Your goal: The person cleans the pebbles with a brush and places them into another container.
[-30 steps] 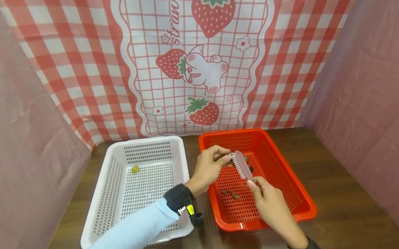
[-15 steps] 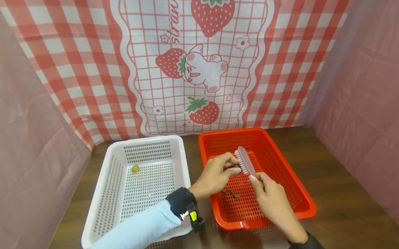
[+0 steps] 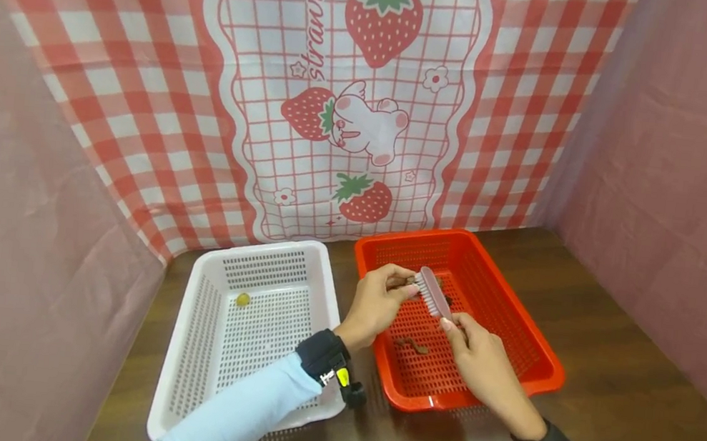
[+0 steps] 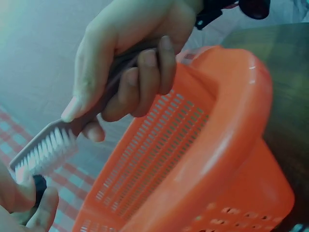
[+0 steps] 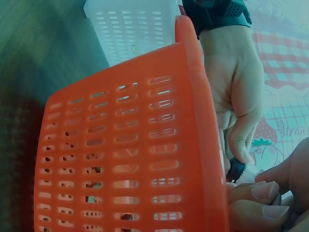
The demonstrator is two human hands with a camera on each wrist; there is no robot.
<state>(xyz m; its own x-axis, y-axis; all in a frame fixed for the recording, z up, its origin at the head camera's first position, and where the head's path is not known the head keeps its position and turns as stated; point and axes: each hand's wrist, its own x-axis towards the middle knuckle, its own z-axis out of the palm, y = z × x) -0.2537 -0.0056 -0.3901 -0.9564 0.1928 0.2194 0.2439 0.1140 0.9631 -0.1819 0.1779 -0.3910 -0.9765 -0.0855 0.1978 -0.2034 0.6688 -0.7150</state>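
Note:
My right hand [image 3: 481, 356] grips the handle of a pinkish brush [image 3: 435, 292] with white bristles, above the red plastic basket [image 3: 402, 402]. Facing it, my left hand [image 3: 377, 306] pinches a small dark piece [image 4: 39, 187] between thumb and fingers, close against the bristles. The right wrist view shows this piece as dark and ridged; its kind cannot be told, and the fingers cover much of it. On the basket's floor lies a curved brown piece [image 3: 413, 345], with other small brown pieces [image 3: 448, 301] partly behind the brush.
A white perforated basket [image 3: 264, 333] stands to the left, holding a small yellow round thing [image 3: 243, 299]. Both baskets sit on a brown wooden table [image 3: 623, 364]. Behind rises a strawberry-patterned cloth [image 3: 371, 114], with pink cloth [image 3: 669, 174] at the sides.
Half a second ago my left hand was nearer and further right, with the brush higher; now it is back to the left and the brush slightly lower. Both grips stay the same.

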